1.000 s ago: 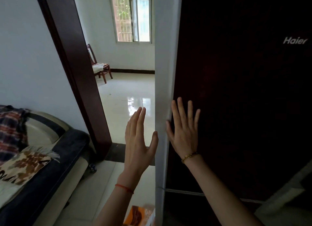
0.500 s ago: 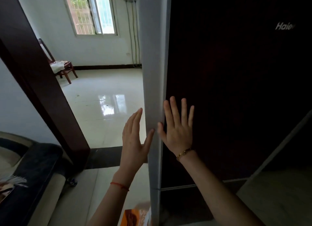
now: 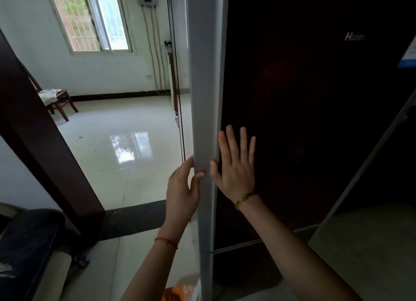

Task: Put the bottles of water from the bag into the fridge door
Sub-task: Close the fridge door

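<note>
Glossy dark fridge door (image 3: 292, 120) — perhaps glass; polished floor tiles (image 3: 126, 147).

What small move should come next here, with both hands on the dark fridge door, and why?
Probably pull the dark glossy fridge door open by its grey edge. The left hand pinches that edge, thumb in front, fingers behind, while the right hand lies flat on the front. Neither holds anything else, and the orange bag sits on the floor below.

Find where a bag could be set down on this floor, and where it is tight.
Free: the glossy tiled floor between the chair and the fridge door. Tight: the strip between sofa and fridge, holding the orange bag; at the door's edge the left hand grips, the right hand presses flat.
</note>
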